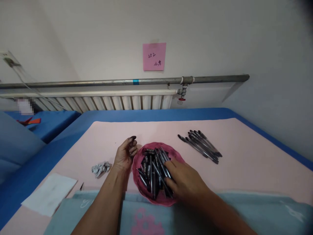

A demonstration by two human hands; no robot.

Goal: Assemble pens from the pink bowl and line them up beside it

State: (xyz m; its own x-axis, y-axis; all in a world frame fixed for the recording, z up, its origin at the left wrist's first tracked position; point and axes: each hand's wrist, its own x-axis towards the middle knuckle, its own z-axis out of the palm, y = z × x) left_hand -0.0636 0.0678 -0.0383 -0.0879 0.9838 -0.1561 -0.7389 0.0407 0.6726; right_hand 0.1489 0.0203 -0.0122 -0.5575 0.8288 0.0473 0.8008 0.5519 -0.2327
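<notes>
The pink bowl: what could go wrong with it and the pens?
The right hand is in among the crowded pens, so some might tip over the rim of the pink bowl. The left hand, beside the bowl, looks darkly smudged, so it might leave marks on it.

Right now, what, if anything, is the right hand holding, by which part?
The right hand touches pens in the bowl; whether it grips any cannot be told.

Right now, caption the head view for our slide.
Right hand in a pink basket of pens, left hand beside it.
</notes>
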